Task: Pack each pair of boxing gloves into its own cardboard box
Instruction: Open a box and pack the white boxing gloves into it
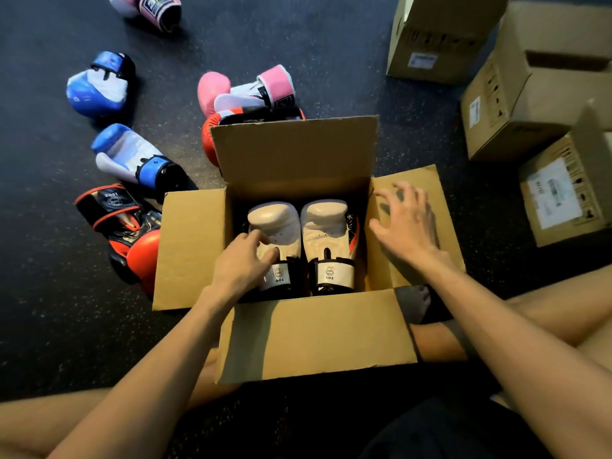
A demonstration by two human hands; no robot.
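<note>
Cardboard, brown and corrugated, forms the open box (pixel 294 154) at frame centre. All four flaps are folded outward. It holds one pair of cream boxing gloves side by side: the left cream glove (pixel 276 223) and the right cream glove (pixel 326 233). Each glove's long axis runs from 6 to 12 o'clock, with the padded end toward 12, the cuff toward 6 and the palm up. The cuff print is small, and on the left cream glove it is partly covered.

The left hand (pixel 241 265) lies on the lower palm of the left cream glove, thumb and forefinger curled onto it in a grasp. Its other fingers are hidden beneath the hand. The right hand (pixel 405 223) hovers over the 3 o'clock flap with fingers spread and released, and is motion-blurred.

At 12 o'clock a red glove (pixel 209 140) is largely hidden behind the far flap, and a pink pair (pixel 246 91) lies just beyond it. A red-and-black pair (pixel 122 226) sits at 9 o'clock, beside the 9 o'clock flap. Two blue-and-white gloves (pixel 132 157) lie at 10 o'clock. Another pink glove (pixel 149 8) at 11 o'clock is cut off by the frame edge.

Closed cartons (pixel 536 94) stand from 1 to 3 o'clock and are partly cropped. A grey-socked foot (pixel 414 303) shows at the box's 4 o'clock corner, partly covered by the near flap. Everything rests on the dark speckled floor (pixel 331 44).
</note>
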